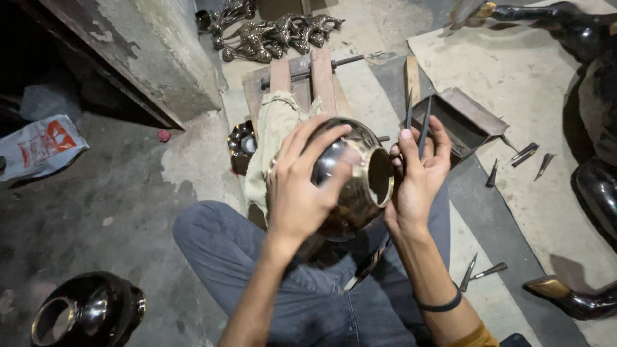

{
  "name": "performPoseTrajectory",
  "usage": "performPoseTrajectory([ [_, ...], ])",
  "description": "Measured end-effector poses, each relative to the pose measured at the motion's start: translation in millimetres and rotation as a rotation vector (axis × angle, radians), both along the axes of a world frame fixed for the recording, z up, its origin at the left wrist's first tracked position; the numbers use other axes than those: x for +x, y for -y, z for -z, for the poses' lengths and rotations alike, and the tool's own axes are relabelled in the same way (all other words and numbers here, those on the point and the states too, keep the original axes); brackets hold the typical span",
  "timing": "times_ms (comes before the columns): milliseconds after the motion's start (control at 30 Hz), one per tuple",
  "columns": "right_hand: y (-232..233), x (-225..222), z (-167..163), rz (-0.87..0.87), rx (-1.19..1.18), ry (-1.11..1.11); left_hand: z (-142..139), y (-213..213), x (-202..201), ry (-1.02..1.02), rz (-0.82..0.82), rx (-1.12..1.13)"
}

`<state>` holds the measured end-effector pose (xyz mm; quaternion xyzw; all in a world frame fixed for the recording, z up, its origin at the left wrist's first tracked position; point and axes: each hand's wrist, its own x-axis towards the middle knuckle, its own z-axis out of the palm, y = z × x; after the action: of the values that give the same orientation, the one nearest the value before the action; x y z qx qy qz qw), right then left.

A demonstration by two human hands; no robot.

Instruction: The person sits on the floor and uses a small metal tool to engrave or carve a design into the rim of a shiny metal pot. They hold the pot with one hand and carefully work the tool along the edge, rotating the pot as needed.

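- We hold a dark, shiny metal pot (350, 186) between both hands, above our lap and just in front of a low wooden bench (302, 80) draped with a pale cloth (273, 128).
- Our left hand (302, 186) is spread wide over the pot's rounded body, fingers curled across the top, gripping it from the near-left side.
- Our right hand (418, 173) sits against the pot's brass-coloured rim (380, 178); its fingers are partly closed on two thin dark chisels (416, 119), which stick up and away from us between the fingers.
- The pot lies on its side: its long axis runs roughly left to right, with the open mouth facing right, straight at the right hand. That hand is the nearer one to the opening; the left hand covers the closed body.
- The chisel tips point away from the pot, toward an open metal box (459, 119) that lies on the floor just beyond the right hand.
- To the right, more loose chisels (527, 153) lie scattered on a pale mat (533, 77), with others (482, 273) near our right knee.
- To the left the concrete floor (96, 205) is more open, with a second dark pot (87, 311) at the lower left, well apart from us.
- Ornate metal castings (276, 32) lie beyond the bench, and large dark glossy pieces (594, 128) crowd the right edge.
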<state>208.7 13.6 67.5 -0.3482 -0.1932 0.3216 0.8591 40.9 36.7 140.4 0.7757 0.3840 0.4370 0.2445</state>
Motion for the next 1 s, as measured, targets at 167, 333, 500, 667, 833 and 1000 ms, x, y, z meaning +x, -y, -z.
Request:
performPoseTrajectory([
  [167, 4.1, 7.5, 1.4, -0.051, 0.005, -0.016, -14.8, -6.2, 9.2, -0.019, 0.073, 0.070],
  [333, 45.1, 33.5, -15.0, -0.052, -0.009, 0.283, -12.8, -31.9, 25.4, -0.068, 0.170, -0.096],
  [500, 107.8, 47.6, -43.6, -0.065, -0.354, 0.951, -6.3, -40.4, 27.3, -0.085, 0.195, -0.087],
  [667, 123.9, 29.4, -58.8, -0.037, -0.495, 1.177, -7.6, -42.2, 27.0, -0.099, 0.196, -0.088],
  [833, 128.2, 23.2, -60.3, -0.038, -0.514, 1.204, -8.7, -40.5, 26.0, -0.105, 0.183, -0.100],
  [1000, 128.3, 21.9, -59.6, -0.025, -0.510, 1.228, -9.0, -41.1, 26.2, -0.104, 0.182, -0.121],
])
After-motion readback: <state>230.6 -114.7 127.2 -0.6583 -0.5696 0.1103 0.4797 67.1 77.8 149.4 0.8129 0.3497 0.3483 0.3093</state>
